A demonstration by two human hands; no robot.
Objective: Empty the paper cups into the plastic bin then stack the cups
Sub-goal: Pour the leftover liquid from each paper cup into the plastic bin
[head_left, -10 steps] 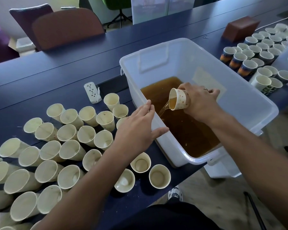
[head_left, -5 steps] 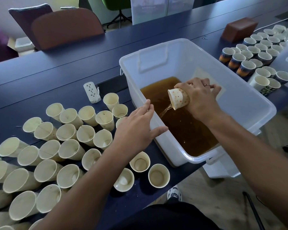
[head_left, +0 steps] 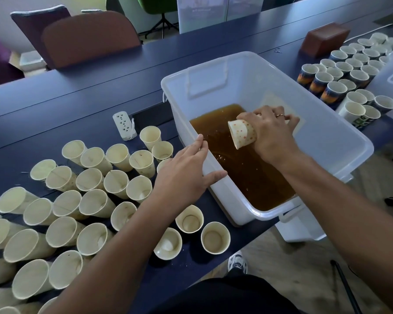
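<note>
Near edge: three empty cream paper cups [head_left: 215, 237] are standing upright at the front of the dark blue table [head_left: 77, 105], just before the bin's near corner.
Left field: a crowd of empty cream cups [head_left: 61, 214] is standing packed together across the table's left part, rims touching or nearly so.
Left hand [head_left: 186, 175]: it is resting on the near-left rim of the plastic bin [head_left: 340, 132], fingers straight and laid along the wall, thumb stretching over the rim; it is gripping nothing.
Right hand [head_left: 272, 132]: it is holding a spotted paper cup [head_left: 243, 133] inside the bin, fingers and thumb curling round its body; the cup is turned fully over, mouth pointing down above the liquid.
Bin contents: brown liquid [head_left: 241, 168] is pooling across the bin's floor, its surface rippling.
Behind the left cups: a white power strip [head_left: 124, 125] is lying flat on the table.
Far right: blue-and-orange printed cups [head_left: 340, 71] are standing in close rows beside a brown box [head_left: 325, 38].
Far side: a brown chair [head_left: 89, 37] is sitting behind the table.
</note>
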